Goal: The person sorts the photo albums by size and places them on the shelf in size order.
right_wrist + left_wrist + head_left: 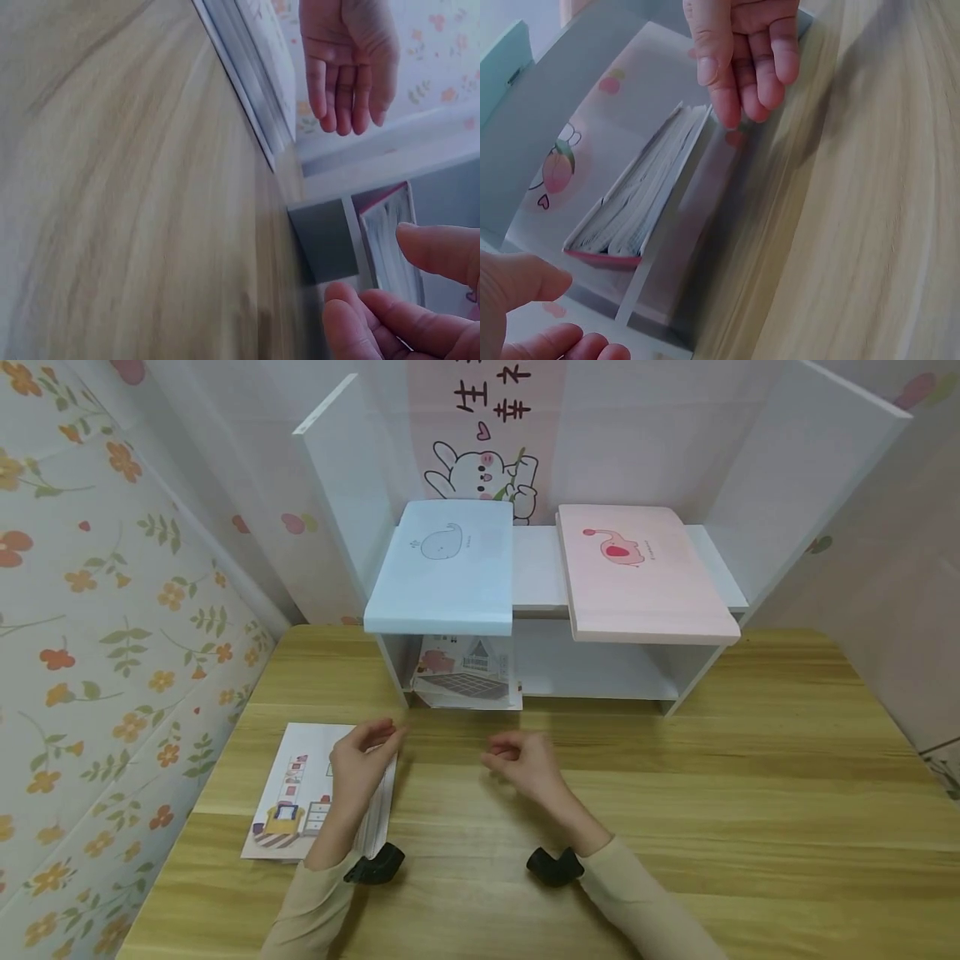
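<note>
My left hand [360, 768] hovers above or beside a stack of white illustrated booklets [281, 785] on the table; whether it touches them I cannot tell. Its fingers are loosely bent, with nothing between them. To its right, my right hand [528, 766] hangs over the wood, relaxed and holding nothing. Behind both hands stands a white desk shelf [600, 668]. A light blue book [450, 577] with a whale lies on its upper board at left. At right lies a pink book [645, 577] with an elephant. More printed booklets [468, 677] lie in the lower left part.
Tall side panels [345, 485] rise at both ends of the shelf. The wooden table [787, 793] stretches to the right. A floral curtain [112, 652] hangs along the left edge, and a rabbit-printed cloth [480, 468] hangs behind. A black wrist mount [378, 864] sits on each sleeve.
</note>
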Motion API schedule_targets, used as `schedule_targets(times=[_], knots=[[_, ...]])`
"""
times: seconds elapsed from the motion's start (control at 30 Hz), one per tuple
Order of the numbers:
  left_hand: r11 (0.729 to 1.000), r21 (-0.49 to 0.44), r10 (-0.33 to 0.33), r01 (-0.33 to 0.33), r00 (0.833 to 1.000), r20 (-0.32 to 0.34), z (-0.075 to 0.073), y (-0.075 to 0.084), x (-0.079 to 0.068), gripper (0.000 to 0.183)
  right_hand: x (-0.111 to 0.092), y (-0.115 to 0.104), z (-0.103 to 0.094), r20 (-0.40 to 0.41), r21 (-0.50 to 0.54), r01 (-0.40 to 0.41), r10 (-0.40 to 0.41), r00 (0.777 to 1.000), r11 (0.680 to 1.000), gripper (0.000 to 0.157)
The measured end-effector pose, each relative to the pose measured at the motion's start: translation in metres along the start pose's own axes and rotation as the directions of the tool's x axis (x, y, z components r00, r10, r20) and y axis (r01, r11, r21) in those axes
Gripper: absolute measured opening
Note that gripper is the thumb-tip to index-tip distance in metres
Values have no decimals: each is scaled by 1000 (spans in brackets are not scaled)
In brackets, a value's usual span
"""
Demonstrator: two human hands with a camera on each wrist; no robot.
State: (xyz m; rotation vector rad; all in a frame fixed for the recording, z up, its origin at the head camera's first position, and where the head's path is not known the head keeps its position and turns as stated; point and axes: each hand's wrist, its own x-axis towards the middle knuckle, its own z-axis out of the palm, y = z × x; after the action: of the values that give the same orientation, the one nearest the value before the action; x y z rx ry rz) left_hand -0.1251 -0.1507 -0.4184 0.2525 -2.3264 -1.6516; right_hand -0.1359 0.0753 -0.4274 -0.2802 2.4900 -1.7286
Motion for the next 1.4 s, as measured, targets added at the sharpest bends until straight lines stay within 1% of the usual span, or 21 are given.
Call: schedule_targets(times=[0.03, 0.23, 0.33, 0.5, 0.57, 0.73, 1.0, 1.13, 1.27, 1.37, 1.4], knots=[[1000, -2, -3, 3, 1000, -3, -2, -1, 0, 24, 0, 0, 1, 9, -2, 7, -7, 1000, 1000, 26], [1000, 20, -13, 13, 1000, -24, -14, -3, -5, 25, -3, 0, 8, 66, 62, 2, -6, 998, 998, 29], [999, 32, -15, 16, 999, -31, -19, -5, -5, 25, -4, -1, 13, 75, 55, 15, -19, 997, 998, 29], [997, 74, -33, 36, 999, -42, -25, -9, -4, 24, -5, -4, 20, 91, 45, -1, -3, 996, 999, 32], [994, 106, -29, 34, 998, -49, -27, -10, -5, 24, -5, -5, 23, 93, 56, -6, 1, 996, 998, 32], [989, 144, -11, 21, 997, -70, -35, -12, -6, 23, -6, -6, 29, 117, 82, 7, -17, 993, 997, 31], [983, 164, -66, 82, 993, -100, -50, -16, -7, 24, -8, -11, 39, 149, 105, 0, -16, 989, 994, 31], [985, 151, -70, 89, 990, -126, -59, -18, -10, 25, -9, -11, 46, 173, 125, 1, -23, 985, 992, 31], [982, 163, -66, 92, 985, -162, -68, -21, -14, 25, -10, -13, 52, 199, 143, -13, -16, 980, 990, 30], [976, 189, -70, 107, 978, -195, -74, -23, -16, 25, -10, -15, 58, 213, 150, -21, -12, 977, 988, 30], [976, 185, -76, 114, 976, -205, -76, -24, -16, 25, -10, -15, 59, 220, 155, -25, -9, 976, 988, 30]])
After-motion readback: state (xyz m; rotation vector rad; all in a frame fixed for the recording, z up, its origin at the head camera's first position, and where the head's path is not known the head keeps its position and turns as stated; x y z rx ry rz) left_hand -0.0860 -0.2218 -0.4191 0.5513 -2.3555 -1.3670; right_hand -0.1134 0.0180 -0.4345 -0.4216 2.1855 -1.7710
